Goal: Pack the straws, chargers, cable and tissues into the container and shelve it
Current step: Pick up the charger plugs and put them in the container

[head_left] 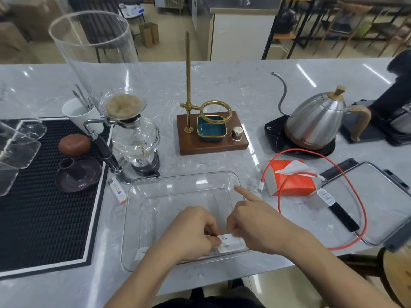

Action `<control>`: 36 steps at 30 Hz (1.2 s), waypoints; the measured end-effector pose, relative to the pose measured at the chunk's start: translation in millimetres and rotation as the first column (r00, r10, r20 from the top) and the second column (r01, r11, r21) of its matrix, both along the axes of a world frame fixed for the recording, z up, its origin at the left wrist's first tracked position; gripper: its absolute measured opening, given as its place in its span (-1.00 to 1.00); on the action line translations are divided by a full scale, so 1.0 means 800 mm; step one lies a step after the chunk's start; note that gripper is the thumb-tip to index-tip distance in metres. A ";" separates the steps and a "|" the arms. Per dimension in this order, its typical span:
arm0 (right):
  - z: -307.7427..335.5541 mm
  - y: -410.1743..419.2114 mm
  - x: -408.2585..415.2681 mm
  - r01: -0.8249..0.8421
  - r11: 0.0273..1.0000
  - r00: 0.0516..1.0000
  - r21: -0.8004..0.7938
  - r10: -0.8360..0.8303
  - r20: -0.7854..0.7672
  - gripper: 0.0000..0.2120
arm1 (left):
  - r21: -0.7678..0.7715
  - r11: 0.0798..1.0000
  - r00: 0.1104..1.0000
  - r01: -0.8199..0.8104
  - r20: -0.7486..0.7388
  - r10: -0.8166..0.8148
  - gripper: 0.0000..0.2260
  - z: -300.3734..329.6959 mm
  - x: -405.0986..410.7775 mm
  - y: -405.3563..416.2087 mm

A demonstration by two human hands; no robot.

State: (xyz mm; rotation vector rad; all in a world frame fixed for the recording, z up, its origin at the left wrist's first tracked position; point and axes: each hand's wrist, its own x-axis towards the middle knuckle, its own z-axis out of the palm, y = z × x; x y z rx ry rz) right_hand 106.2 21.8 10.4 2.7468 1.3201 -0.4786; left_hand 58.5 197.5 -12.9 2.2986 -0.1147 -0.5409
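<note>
Marble-patterned grey table [222, 85] carries everything, and the packing looks barely begun. Nearest the person sits the clear rectangular plastic container [133, 218], open and nearly bare. Its clear lid with dark clips [378, 207] lies flat on the table to the right, well apart, so closing and shelving are both still ahead. The orange tissue pack [293, 185], a white tissue poking from its top, rests outside the container just to its right. The long red cable [362, 207] loops over the tissue pack and across the lid, also unpacked. A small white and orange packet [117, 191] lies beside the container's left rim; whether it holds the straws I cannot tell.

Only the white charger with two prongs [226, 243] is inside, low at the container's near edge. The left hand [195, 232] pinches its left end with curled fingers; the right hand [251, 221] grips its other side, index finger pointing straight out.
</note>
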 end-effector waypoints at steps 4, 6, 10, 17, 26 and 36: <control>-0.003 -0.001 -0.003 0.040 0.997 0.999 0.065 -0.039 -0.018 -0.79 | -0.028 1.000 1.000 -0.002 0.007 0.003 -0.94 0.001 -0.002 0.004; -0.002 -0.003 -0.006 0.058 0.994 0.998 0.098 -0.055 -0.030 -0.81 | -0.040 0.999 1.000 -0.026 0.016 0.026 -0.87 -0.001 -0.003 0.005; -0.002 -0.011 -0.013 0.087 0.976 0.996 0.198 -0.079 -0.046 -0.91 | -0.107 0.992 0.997 -0.072 0.010 0.074 -0.78 -0.004 -0.007 0.007; -0.005 -0.033 -0.026 0.254 0.825 0.960 0.505 -0.278 -0.029 -0.80 | -0.137 0.983 0.967 -0.126 0.203 0.152 -0.78 -0.003 -0.012 0.003; -0.007 -0.078 -0.039 0.407 0.758 0.879 0.510 -0.478 0.010 -0.40 | 0.007 0.993 0.874 -0.118 0.475 0.100 -0.60 0.006 -0.005 -0.035; -0.026 -0.160 -0.042 0.488 0.780 0.844 0.392 -0.536 0.018 -0.29 | 0.242 0.970 0.855 -0.011 0.505 -0.117 -0.42 0.001 0.010 -0.118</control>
